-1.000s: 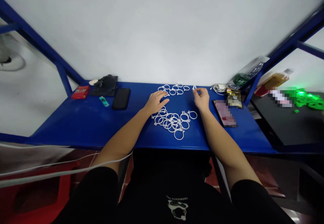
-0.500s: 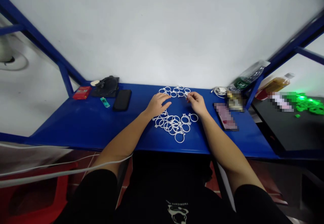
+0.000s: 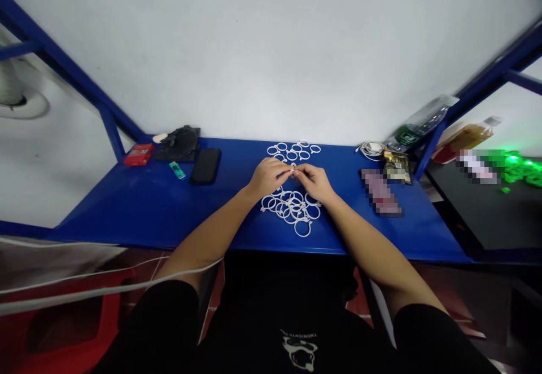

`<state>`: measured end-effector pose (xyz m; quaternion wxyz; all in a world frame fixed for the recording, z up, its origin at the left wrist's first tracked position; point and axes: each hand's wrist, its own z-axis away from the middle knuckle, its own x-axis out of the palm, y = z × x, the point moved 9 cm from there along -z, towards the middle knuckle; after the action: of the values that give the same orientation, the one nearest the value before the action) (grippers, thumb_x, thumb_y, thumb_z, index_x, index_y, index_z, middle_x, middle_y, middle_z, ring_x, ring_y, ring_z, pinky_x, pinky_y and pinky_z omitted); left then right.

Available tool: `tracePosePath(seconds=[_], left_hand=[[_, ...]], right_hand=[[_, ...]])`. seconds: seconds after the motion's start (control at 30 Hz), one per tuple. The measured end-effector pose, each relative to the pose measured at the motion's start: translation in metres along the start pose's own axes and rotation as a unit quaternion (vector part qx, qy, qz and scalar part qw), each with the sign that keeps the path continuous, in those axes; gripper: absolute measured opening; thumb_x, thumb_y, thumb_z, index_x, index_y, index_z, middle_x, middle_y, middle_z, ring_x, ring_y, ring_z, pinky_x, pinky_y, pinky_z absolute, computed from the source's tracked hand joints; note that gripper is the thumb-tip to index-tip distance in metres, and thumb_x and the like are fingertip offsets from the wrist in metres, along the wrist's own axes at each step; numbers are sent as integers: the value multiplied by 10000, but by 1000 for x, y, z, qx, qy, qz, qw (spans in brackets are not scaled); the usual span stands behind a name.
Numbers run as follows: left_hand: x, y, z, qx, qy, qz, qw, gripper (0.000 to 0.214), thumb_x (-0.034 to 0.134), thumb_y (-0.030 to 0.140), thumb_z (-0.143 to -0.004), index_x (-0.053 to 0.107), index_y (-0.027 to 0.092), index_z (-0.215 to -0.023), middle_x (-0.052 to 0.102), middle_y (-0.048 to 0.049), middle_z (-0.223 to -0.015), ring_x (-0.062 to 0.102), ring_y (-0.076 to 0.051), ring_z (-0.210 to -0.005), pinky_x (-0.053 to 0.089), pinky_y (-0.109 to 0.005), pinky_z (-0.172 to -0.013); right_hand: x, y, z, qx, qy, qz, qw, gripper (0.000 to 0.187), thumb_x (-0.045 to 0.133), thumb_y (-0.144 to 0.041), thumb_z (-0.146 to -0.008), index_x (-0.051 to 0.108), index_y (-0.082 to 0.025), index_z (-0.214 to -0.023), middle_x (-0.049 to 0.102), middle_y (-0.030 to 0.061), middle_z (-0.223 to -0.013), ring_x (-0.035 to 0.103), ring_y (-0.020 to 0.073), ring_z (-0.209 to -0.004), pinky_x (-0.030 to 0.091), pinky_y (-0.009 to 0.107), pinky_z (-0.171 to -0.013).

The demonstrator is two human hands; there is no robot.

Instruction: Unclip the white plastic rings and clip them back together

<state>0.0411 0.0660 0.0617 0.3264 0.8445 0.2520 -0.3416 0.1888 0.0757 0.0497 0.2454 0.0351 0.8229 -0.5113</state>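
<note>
My left hand (image 3: 266, 179) and my right hand (image 3: 314, 181) meet above the middle of the blue table (image 3: 237, 221). Between their pinched fingertips is a small white plastic piece (image 3: 292, 168), mostly covered by the fingers, so its full shape is hidden. Just below my hands lies a pile of white plastic rings (image 3: 302, 228), overlapping one another, each with a small eyelet or clip on its edge. Beyond my fingers, toward the wall, several more white rings (image 3: 315, 149) lie flat in a loose group.
On the left are a black phone (image 3: 205, 166), a teal packet (image 3: 177, 170), a red box (image 3: 139, 154) and a crumpled black bag (image 3: 180, 143). On the right lie a white cable (image 3: 371, 150), a black-and-gold packet (image 3: 398, 166), a blurred-out phone (image 3: 381, 193) and a leaning clear bottle (image 3: 423, 123).
My right hand has moved left from beside the far rings, bringing the small white piece to my left fingertips. My left hand, open before, has closed in a pinch.
</note>
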Motion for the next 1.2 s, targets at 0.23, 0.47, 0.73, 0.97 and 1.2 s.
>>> tracePosePath(seconds=[0.23, 0.47, 0.73, 0.97, 1.2], left_hand=[[-1, 13, 0, 29, -40, 8, 999, 398, 447, 448, -1108, 810, 287, -1075, 816, -63, -1062, 719, -234, -1019, 542, -459, -964], [10, -2, -1, 2, -63, -24, 998, 268, 595, 406, -1052, 805, 252, -985, 814, -52, -968, 727, -240, -953, 518, -444, -946], [17, -35, 5, -48, -111, 0, 993, 226, 694, 397, -989, 820, 253, -1110, 817, -60, -1024, 739, -234, -947, 568, -413, -920], [24, -35, 10, -52, -170, 6, 984, 321, 687, 475, -978, 818, 236, -1147, 774, -85, -1093, 723, -257, -1021, 575, -408, -935], [14, -37, 14, -79, -203, 35, 975, 407, 750, 505, -926, 795, 239, -1232, 746, -84, -1154, 704, -238, -994, 565, -392, -935]], right_hand=[[6, 15, -4, 23, -23, -127, 991, 473, 721, -682, -907, 674, -217, -981, 737, 17, -778, 680, 174, -718, 560, 315, -723], [-4, 10, -6, -14, 15, 67, 998, 284, 645, -493, -1006, 722, -222, -965, 746, 43, -843, 676, 196, -797, 538, 332, -780], [-21, 2, -5, -44, 40, 159, 985, 283, 626, -372, -1014, 747, -218, -1218, 751, 114, -1196, 690, 222, -874, 567, 372, -837], [8, 12, -3, -42, -125, 259, 957, 346, 644, -410, -1028, 740, -215, -1298, 808, 104, -1185, 729, 298, -1086, 516, 494, -1037], [-3, 10, -5, -52, -95, 256, 961, 363, 648, -377, -1025, 734, -234, -1348, 778, 101, -1313, 724, 309, -1166, 526, 508, -1069]])
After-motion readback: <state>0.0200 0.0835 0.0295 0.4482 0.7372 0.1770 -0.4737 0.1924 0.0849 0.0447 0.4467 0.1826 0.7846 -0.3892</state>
